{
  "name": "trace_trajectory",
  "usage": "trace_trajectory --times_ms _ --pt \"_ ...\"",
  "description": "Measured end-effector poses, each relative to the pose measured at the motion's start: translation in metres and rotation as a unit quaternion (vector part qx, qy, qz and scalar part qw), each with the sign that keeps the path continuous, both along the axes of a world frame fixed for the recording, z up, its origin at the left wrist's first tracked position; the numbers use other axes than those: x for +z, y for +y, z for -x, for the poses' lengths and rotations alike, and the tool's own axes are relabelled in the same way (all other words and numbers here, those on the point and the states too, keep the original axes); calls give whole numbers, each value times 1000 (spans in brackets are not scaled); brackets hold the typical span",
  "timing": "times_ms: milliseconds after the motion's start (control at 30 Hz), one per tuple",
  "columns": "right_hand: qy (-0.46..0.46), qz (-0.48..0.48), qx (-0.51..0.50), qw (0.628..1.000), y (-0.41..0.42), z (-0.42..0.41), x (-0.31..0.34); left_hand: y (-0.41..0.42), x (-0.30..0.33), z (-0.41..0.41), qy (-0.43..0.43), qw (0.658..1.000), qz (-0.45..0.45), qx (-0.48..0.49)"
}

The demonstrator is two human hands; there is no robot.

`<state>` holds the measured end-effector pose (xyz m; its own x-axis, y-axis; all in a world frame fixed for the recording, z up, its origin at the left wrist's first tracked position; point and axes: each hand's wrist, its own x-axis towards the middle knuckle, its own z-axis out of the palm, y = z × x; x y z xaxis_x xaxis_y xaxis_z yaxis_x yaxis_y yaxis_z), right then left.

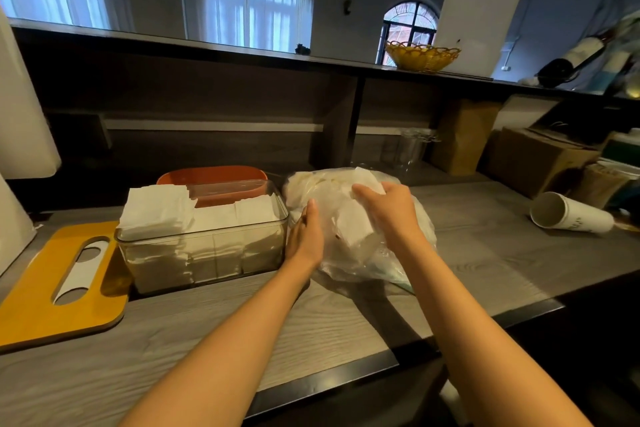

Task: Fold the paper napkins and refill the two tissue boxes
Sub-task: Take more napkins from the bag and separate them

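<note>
Grey wood-grain worktop [485, 253] under a dark shelf, w/ curtained windows behind: right hand [391, 210] curls its fingers round white napkins at the top of a clear plastic bag [349, 253] of napkins, centre of worktop; left hand [306, 239] lies flat, fingers straight, against the bag's left side. Just left of the bag, clear tissue box [204, 246] packed w/ folded napkins [162, 208], orange box [211, 178] behind it, yellow slotted lid [38, 295] flat at far left. White paper cup [568, 215] on its side at right, well apart; yellow basket [422, 55] up on the shelf.
</note>
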<state>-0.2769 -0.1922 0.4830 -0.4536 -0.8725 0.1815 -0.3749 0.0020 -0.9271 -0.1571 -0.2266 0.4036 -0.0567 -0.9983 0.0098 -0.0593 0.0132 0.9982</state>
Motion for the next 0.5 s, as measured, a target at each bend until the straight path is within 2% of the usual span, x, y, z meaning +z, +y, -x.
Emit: trace_trajectory --times_ms 200,333,500 --pt "-129 72 12 989 20 -8 25 25 12 -7 43 996 73 3" --pt "-196 83 66 975 36 -37 36 57 31 -26 169 983 22 -64" --pt "-204 90 82 971 55 -91 20 93 44 -81 278 953 -42 -111"
